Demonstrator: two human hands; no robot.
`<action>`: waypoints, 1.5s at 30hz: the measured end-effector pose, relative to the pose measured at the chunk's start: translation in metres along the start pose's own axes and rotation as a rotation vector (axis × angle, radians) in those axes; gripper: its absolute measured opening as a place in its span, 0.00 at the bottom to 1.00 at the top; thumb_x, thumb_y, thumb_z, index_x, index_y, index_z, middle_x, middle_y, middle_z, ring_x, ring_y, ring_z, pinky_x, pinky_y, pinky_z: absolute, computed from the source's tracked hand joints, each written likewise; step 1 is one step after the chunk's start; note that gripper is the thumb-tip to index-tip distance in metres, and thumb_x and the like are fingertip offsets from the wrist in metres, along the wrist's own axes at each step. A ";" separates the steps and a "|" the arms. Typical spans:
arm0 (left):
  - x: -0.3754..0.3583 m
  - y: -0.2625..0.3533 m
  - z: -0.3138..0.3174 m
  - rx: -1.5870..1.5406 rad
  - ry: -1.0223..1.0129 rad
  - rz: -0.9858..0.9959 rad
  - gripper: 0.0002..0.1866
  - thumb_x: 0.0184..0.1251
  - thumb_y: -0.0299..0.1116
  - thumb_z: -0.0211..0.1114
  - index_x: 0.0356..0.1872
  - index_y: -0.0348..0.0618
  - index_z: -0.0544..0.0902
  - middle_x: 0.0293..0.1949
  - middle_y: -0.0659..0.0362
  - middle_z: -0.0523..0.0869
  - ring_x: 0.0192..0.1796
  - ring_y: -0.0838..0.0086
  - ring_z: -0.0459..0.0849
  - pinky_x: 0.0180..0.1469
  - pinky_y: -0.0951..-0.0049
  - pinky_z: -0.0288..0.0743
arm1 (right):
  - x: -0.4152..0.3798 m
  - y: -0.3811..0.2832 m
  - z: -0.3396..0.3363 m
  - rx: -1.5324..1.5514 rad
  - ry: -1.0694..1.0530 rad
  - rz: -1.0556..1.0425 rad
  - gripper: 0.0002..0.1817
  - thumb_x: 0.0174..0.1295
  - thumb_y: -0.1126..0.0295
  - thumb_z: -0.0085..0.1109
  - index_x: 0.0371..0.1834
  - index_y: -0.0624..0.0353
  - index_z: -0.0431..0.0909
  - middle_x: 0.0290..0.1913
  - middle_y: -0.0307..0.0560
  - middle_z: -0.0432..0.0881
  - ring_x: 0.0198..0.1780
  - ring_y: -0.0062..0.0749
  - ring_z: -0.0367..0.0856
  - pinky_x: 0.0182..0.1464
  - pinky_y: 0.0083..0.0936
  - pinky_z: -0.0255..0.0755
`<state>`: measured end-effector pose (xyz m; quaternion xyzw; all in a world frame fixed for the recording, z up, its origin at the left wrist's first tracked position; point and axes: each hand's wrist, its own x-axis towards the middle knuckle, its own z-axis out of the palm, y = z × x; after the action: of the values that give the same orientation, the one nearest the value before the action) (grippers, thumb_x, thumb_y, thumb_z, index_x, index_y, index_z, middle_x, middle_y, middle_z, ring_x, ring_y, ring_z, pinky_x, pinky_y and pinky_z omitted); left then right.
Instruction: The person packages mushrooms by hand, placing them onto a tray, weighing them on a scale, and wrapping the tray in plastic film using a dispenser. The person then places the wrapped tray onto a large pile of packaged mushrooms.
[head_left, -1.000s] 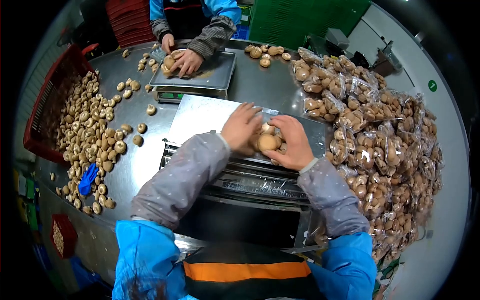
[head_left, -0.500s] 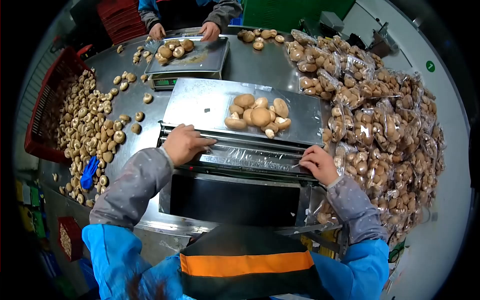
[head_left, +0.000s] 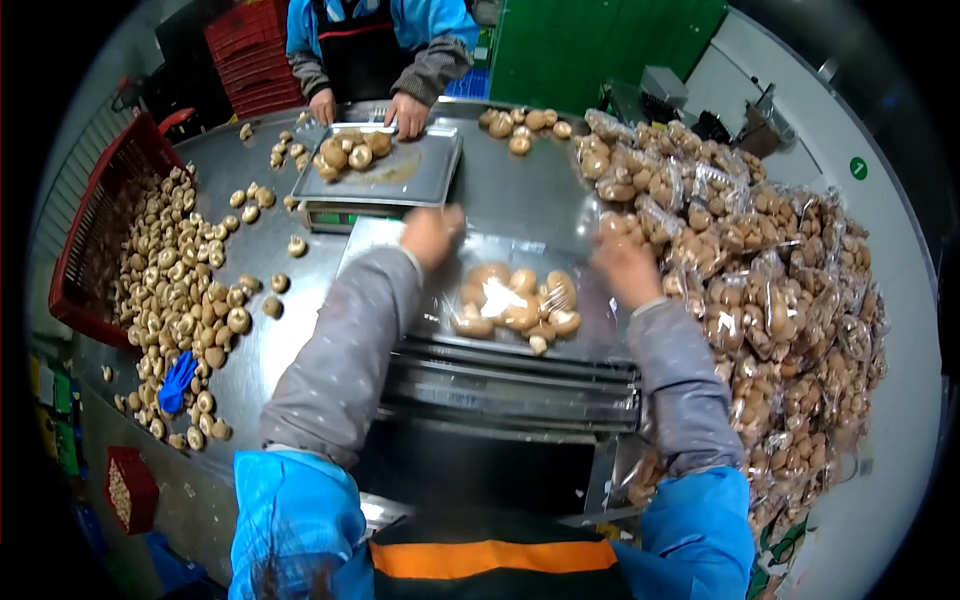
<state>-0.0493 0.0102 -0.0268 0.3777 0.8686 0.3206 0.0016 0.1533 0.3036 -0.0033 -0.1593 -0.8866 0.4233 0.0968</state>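
We are facing a steel table (head_left: 275, 345), its far edge curving ahead of us. On our right a heap of bagged mushrooms (head_left: 765, 310) is crowding the surface; on our left a spread of loose mushrooms (head_left: 180, 270) is lying in front of a tipped red crate (head_left: 72, 250), whose opening is facing the table. Before us the film wrapper (head_left: 510, 385) is standing with its bars running side to side, its metal plate (head_left: 368, 243) lying beyond them. Past the plate, to the left, a digital scale (head_left: 425, 165) is bearing more mushrooms, and a co-worker's hands (head_left: 408, 115) are resting by its far edge.

Transparent film (head_left: 503, 297) is stretching over the plate, spanning left to right between our hands. Under it the mushroom cluster (head_left: 530, 314) is lying on the plate, its long axis running left to right, one small stem pointing toward us. Our left hand (head_left: 433, 237) is gripping the film's left side and our right hand (head_left: 628, 268) its right — blur is hiding the exact fingertips. Left of the wrapper, steel is lying open; ahead, the scale is standing near our left hand; rightward, bags are leaving little room. A blue glove (head_left: 177, 384) is lying among the loose mushrooms, fingers pointing away from us.
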 end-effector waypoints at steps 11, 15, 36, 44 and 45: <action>-0.036 0.037 -0.004 -0.183 -0.383 -0.431 0.28 0.69 0.54 0.55 0.34 0.30 0.81 0.21 0.48 0.81 0.24 0.61 0.80 0.29 0.67 0.73 | -0.009 -0.019 0.019 0.535 -0.605 0.515 0.22 0.70 0.51 0.48 0.31 0.59 0.78 0.19 0.36 0.70 0.15 0.18 0.63 0.17 0.20 0.56; -0.059 0.054 -0.030 -0.320 -0.744 -0.768 0.36 0.69 0.62 0.49 0.30 0.31 0.81 0.18 0.56 0.78 0.16 0.75 0.72 0.17 0.73 0.63 | -0.036 -0.033 0.022 0.378 -0.708 0.590 0.26 0.70 0.44 0.43 0.31 0.56 0.77 0.12 0.31 0.64 0.11 0.15 0.55 0.13 0.19 0.44; -0.340 0.063 0.008 -0.912 -0.081 -0.456 0.13 0.67 0.30 0.63 0.22 0.41 0.73 0.27 0.62 0.79 0.33 0.84 0.72 0.35 0.81 0.67 | -0.324 0.005 0.095 0.366 0.105 0.116 0.15 0.67 0.65 0.55 0.28 0.65 0.81 0.24 0.37 0.78 0.25 0.17 0.70 0.29 0.19 0.64; -0.358 0.045 0.039 -0.662 0.529 -0.523 0.15 0.70 0.33 0.59 0.22 0.41 0.70 0.18 0.61 0.73 0.20 0.76 0.59 0.23 0.75 0.57 | -0.351 -0.009 0.093 0.873 0.252 0.775 0.20 0.69 0.59 0.53 0.19 0.51 0.67 0.17 0.30 0.64 0.17 0.15 0.62 0.19 0.15 0.53; -0.361 0.045 0.029 -0.284 0.469 -0.516 0.10 0.65 0.30 0.61 0.25 0.43 0.73 0.19 0.58 0.75 0.18 0.68 0.66 0.22 0.71 0.63 | -0.355 0.035 0.108 0.502 0.384 0.465 0.18 0.67 0.60 0.55 0.18 0.50 0.68 0.16 0.33 0.68 0.17 0.24 0.69 0.18 0.24 0.59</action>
<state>0.2455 -0.1880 -0.1110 0.0589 0.8588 0.5049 -0.0642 0.4576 0.1173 -0.1110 -0.4037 -0.6616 0.6000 0.1986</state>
